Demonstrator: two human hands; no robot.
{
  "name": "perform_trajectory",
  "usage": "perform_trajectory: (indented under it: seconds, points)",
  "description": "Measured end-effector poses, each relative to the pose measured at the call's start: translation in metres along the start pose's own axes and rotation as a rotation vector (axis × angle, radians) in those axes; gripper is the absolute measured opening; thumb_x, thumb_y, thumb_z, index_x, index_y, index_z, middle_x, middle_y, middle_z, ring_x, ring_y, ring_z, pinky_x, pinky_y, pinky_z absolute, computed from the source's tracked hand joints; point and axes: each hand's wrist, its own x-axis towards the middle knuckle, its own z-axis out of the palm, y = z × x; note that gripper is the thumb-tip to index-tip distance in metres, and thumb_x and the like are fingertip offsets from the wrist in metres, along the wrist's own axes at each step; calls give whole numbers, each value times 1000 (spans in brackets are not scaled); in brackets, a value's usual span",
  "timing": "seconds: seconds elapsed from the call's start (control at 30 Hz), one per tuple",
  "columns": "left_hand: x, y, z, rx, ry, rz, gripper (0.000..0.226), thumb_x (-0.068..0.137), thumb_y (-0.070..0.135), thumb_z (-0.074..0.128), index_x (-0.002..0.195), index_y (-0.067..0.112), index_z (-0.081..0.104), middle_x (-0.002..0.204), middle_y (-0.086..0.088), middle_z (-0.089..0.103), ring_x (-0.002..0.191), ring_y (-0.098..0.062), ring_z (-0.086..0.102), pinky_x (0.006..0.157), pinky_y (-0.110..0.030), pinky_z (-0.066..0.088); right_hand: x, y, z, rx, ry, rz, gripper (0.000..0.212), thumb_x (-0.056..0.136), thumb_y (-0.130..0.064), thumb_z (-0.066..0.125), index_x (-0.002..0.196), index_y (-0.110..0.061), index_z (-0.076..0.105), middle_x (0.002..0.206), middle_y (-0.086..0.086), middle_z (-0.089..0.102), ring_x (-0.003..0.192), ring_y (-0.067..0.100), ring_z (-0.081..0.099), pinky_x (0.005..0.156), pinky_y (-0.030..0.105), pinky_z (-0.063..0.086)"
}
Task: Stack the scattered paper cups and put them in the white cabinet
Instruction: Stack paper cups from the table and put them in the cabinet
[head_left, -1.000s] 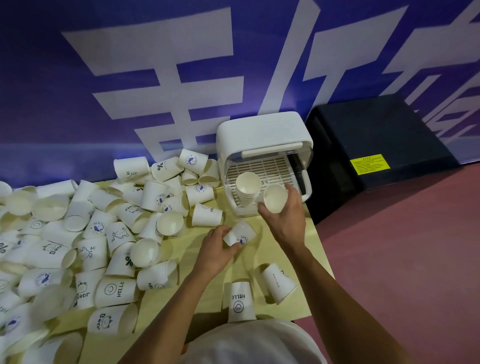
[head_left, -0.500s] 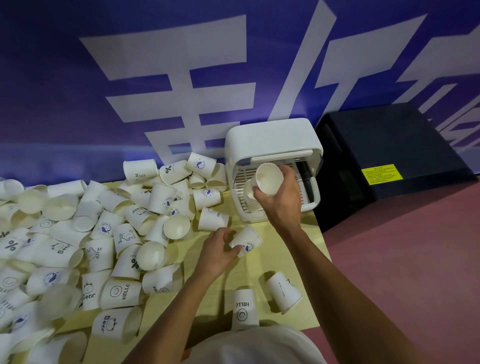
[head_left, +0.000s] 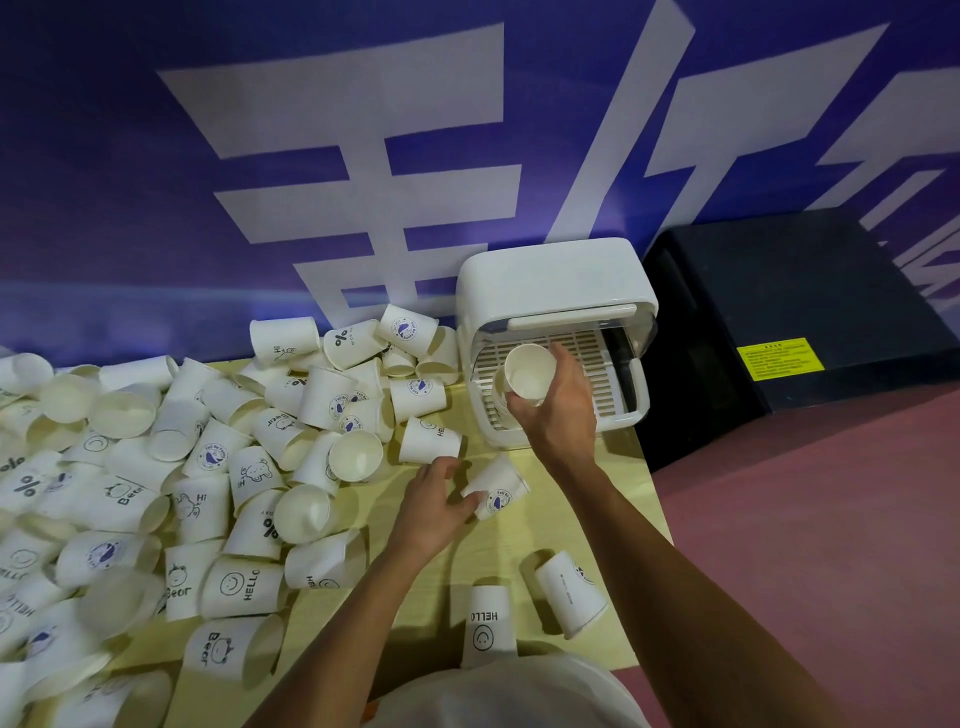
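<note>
Right hand (head_left: 563, 415) is held at the open front of the white cabinet (head_left: 550, 280). Its fingers (head_left: 567, 371) are curled round a plain cup (head_left: 530, 370), which is tilted with its mouth toward the camera. The cup is held over the left part of the cabinet's slatted tray (head_left: 589, 374).

Just behind it a rim is seen inside the cabinet, probably a cup stack (head_left: 498, 383). It is mostly hidden, so the count cannot be told.

Left hand (head_left: 434, 506) is lowered to the desk (head_left: 571, 525). A logo cup (head_left: 496, 491), lying on its side, is gripped at its base between thumb and fingers.

A scattered cup pile (head_left: 260, 441) is spread across the left of the desk, up to the wall and just beside the cabinet. Cups are mostly tipped over, some with mouths up.

Two strays are set apart near the front edge: a HELLO cup (head_left: 485, 623) standing upside down, and a side-lying cup (head_left: 569, 592) just right of it.

A black box (head_left: 810, 301) with a yellow label (head_left: 779, 358) is placed to the right of the cabinet, on the red floor (head_left: 831, 519).
</note>
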Motion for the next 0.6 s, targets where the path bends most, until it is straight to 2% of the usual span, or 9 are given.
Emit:
perform_trajectory:
  seconds: [0.27, 0.6]
  points:
    - [4, 2, -2, 3, -4, -24, 61, 82, 43, 76, 132, 19, 51, 127, 0, 54, 119, -20, 52, 101, -42, 46, -2, 10, 7, -62, -26, 27, 91, 79, -38, 82, 151, -15, 33, 148, 5, 45, 135, 25, 42, 105, 41, 44]
    - [11, 22, 9, 97, -64, 18, 66, 83, 39, 76, 138, 16, 48, 134, -7, 48, 127, -22, 47, 104, -32, 41, -35, 39, -5, -51, -36, 99, 71, 84, -38, 75, 144, -17, 44, 140, 3, 50, 126, 21, 50, 97, 41, 51]
